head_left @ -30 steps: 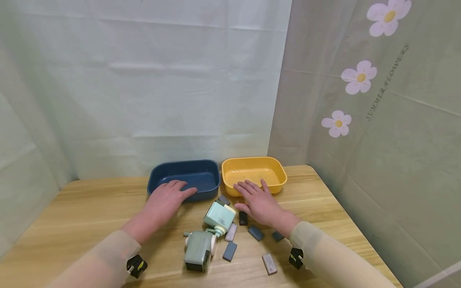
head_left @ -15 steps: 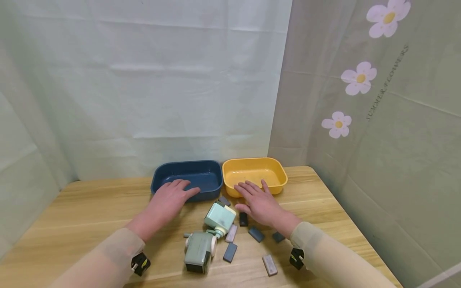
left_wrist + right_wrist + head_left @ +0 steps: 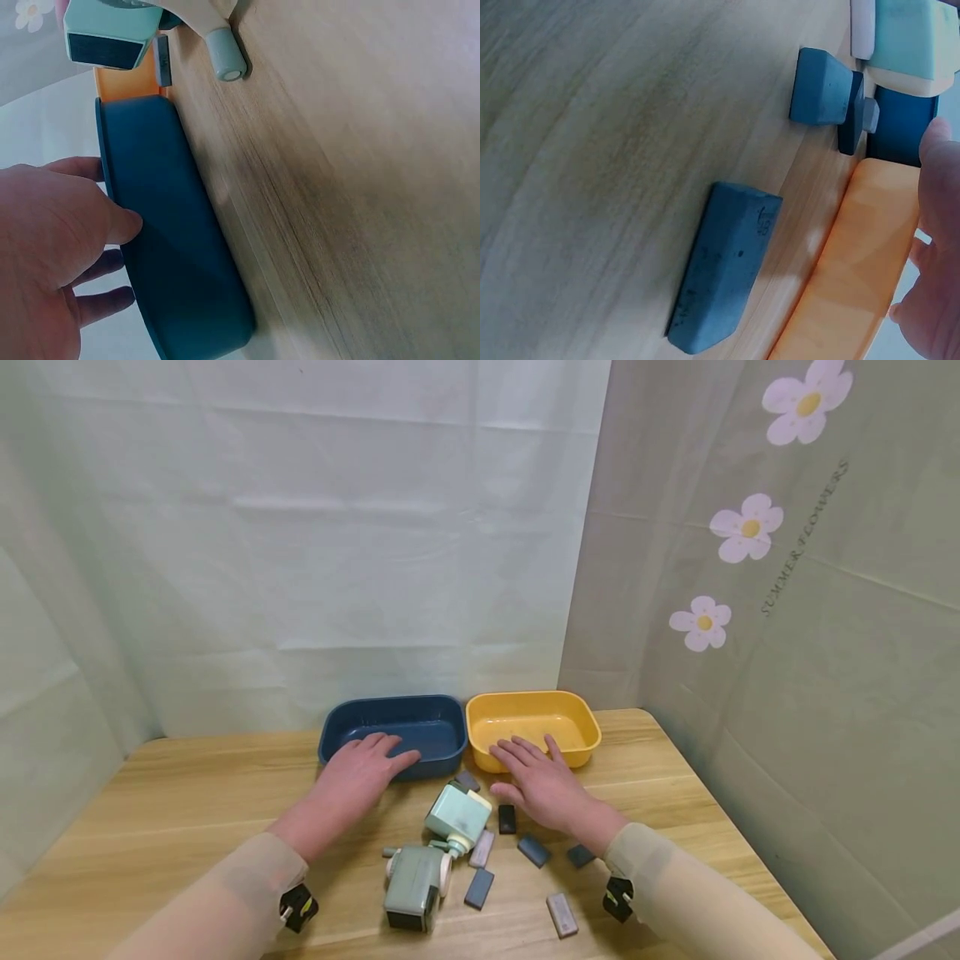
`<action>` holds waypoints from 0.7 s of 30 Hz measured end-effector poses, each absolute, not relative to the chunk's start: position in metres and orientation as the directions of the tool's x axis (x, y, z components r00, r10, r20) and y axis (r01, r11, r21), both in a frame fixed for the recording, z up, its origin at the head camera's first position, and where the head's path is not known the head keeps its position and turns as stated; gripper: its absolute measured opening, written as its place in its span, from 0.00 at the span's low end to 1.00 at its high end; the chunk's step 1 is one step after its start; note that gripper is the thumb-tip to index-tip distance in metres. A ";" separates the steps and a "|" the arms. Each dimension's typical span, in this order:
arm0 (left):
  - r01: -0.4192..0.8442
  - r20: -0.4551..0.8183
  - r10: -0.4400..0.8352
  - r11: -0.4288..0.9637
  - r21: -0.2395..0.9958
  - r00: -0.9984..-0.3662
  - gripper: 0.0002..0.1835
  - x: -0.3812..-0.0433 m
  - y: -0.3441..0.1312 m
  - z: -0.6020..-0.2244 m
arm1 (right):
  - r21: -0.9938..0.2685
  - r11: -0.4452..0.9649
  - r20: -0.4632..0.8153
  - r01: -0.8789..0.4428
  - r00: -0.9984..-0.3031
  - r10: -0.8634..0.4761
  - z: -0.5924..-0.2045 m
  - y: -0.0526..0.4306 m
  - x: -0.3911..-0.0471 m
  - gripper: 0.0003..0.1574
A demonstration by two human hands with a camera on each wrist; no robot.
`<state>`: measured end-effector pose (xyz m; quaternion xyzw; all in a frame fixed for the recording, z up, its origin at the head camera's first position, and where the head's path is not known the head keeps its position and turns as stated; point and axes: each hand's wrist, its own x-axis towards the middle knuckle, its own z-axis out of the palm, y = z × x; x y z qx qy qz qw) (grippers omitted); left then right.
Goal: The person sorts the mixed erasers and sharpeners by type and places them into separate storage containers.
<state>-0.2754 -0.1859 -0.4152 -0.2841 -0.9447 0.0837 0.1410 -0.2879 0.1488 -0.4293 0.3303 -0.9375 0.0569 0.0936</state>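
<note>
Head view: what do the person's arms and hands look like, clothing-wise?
Left sleeve and right sleeve are pale beige, each with a greyish patch near the wrist. The left wrist device is black with a yellow-green mark; the right wrist device is black too. Left hand and right hand are gloveless.

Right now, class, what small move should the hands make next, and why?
Probably the right hand should draw back and pinch the black eraser. That hand holds nothing, its fingers reach over the near rim of the yellow bin, and this eraser lies loose on the wooden table, close to its thumb.
</note>
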 end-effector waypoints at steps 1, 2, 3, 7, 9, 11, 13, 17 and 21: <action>0.511 0.213 0.558 0.826 -0.240 -0.802 0.34 -0.275 -0.186 -0.415 | -0.045 0.774 0.216 -0.632 -0.762 -0.610 -0.429 0.148 -0.288 0.42; 0.508 0.208 0.555 0.827 -0.239 -0.805 0.34 -0.274 -0.186 -0.415 | -0.044 0.772 0.218 -0.634 -0.760 -0.612 -0.429 0.147 -0.289 0.42; 0.507 0.206 0.554 0.828 -0.239 -0.807 0.34 -0.274 -0.186 -0.414 | -0.044 0.771 0.218 -0.635 -0.760 -0.613 -0.428 0.146 -0.290 0.42; 0.509 0.218 0.556 0.827 -0.240 -0.802 0.32 -0.271 -0.186 -0.413 | -0.056 0.769 0.206 -0.636 -0.762 -0.615 -0.427 0.141 -0.292 0.44; 0.514 0.236 0.563 0.824 -0.240 -0.792 0.31 -0.270 -0.185 -0.412 | -0.056 0.769 0.197 -0.637 -0.762 -0.617 -0.427 0.140 -0.293 0.44; 0.516 0.251 0.566 0.822 -0.241 -0.785 0.30 -0.268 -0.185 -0.412 | -0.054 0.764 0.196 -0.643 -0.757 -0.623 -0.427 0.139 -0.295 0.43; 0.517 0.266 0.567 0.822 -0.238 -0.779 0.28 -0.266 -0.185 -0.411 | -0.052 0.759 0.201 -0.649 -0.751 -0.629 -0.427 0.138 -0.297 0.41; 0.514 0.292 0.562 0.827 -0.229 -0.774 0.25 -0.262 -0.184 -0.409 | -0.043 0.751 0.203 -0.659 -0.742 -0.639 -0.428 0.135 -0.300 0.40; 0.514 0.329 0.557 0.831 -0.214 -0.763 0.25 -0.258 -0.184 -0.408 | -0.039 0.750 0.189 -0.660 -0.742 -0.643 -0.427 0.132 -0.303 0.41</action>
